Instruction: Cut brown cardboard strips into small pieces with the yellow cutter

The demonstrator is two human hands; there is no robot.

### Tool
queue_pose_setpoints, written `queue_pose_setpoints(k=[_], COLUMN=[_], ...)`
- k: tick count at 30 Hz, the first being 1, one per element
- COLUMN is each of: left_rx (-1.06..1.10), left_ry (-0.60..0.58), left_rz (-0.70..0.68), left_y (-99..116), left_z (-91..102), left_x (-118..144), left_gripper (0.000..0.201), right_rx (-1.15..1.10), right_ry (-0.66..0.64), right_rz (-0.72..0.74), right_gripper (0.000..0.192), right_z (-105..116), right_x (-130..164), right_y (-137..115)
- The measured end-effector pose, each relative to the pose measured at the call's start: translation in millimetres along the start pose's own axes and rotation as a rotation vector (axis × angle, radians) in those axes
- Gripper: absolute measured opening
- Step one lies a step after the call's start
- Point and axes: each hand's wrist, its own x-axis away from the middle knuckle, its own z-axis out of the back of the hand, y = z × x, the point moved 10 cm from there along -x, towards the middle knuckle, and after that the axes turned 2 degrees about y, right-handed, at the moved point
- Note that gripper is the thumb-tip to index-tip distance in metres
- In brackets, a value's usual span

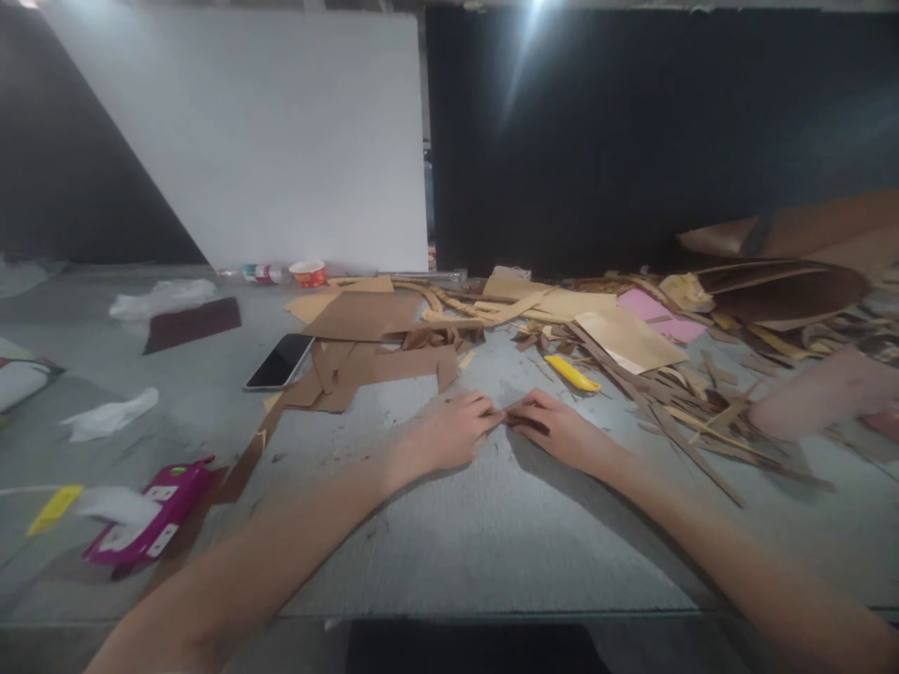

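My left hand (467, 429) and my right hand (552, 426) meet over the middle of the grey table, fingertips nearly touching. Both are closed in a pinch on a small brown piece (504, 417), mostly hidden by the fingers. It looks like the brown leather-like material lying around, though its shape cannot be made out. Just beyond my right hand lies a yellow-handled tool (572, 373), possibly a cutter. Flat brown sheets and offcuts (393, 365) lie beyond my left hand.
To the left are a phone (279, 361), a magenta tissue pack (154, 515), a dark sheet (193, 325) and crumpled tissue (116, 412). Brown and tan strips (702, 412) pile up at right, near rolled brown material (779, 285). A paper cup (307, 273) and bottle (265, 273) are at the back.
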Motion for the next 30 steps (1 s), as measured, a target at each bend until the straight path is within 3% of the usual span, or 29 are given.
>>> queue_pose_setpoints(k=[13, 30], left_rx=[0.061, 0.056], left_ry=[0.010, 0.092], left_rz=[0.010, 0.039], left_y=[-2, -5], left_z=[-2.3, 5.1], left_x=[2, 2], left_gripper=[0.050, 0.038], right_rx=[0.217, 0.221], right_ry=[0.027, 0.040], right_rz=[0.129, 0.086], right_gripper=[0.030, 0.028], right_z=[7, 9], right_x=[0, 0], right_y=[-9, -7])
